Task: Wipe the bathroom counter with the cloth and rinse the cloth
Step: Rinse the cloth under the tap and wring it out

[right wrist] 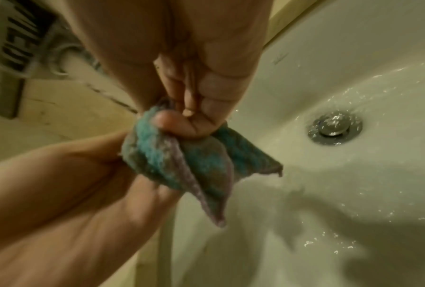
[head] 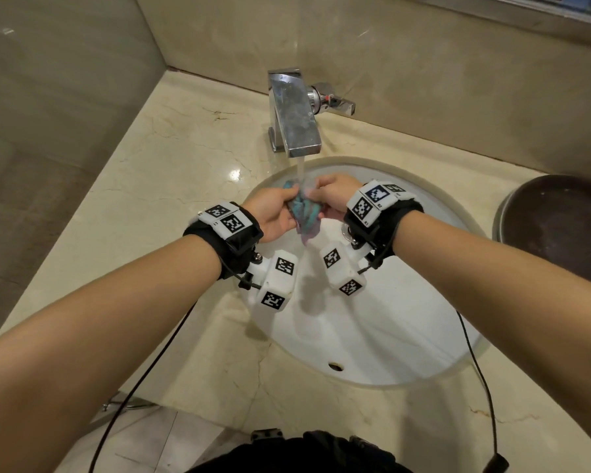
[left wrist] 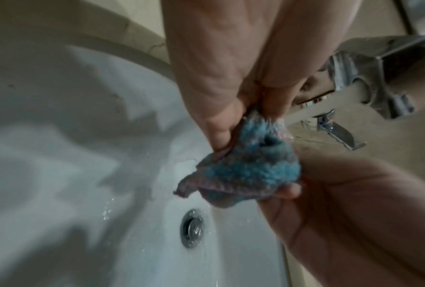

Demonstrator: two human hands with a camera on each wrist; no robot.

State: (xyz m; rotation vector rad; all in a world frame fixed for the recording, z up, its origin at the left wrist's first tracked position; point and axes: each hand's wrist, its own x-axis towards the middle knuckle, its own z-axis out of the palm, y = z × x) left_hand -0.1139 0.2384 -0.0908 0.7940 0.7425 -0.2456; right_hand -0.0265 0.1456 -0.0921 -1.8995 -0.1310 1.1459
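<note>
A small blue and purple cloth is bunched between both hands over the white sink basin. My left hand grips its left side with curled fingers. My right hand pinches its right side. Water runs from the chrome faucet onto the cloth's top. In the left wrist view the cloth hangs from my left fingers, above the drain. In the right wrist view my right fingers clamp the cloth, and a corner droops down.
The beige marble counter surrounds the basin. A dark round tray sits on the counter at right. The faucet handle sticks out to the right. The drain is wet with running water. Walls close the back and left.
</note>
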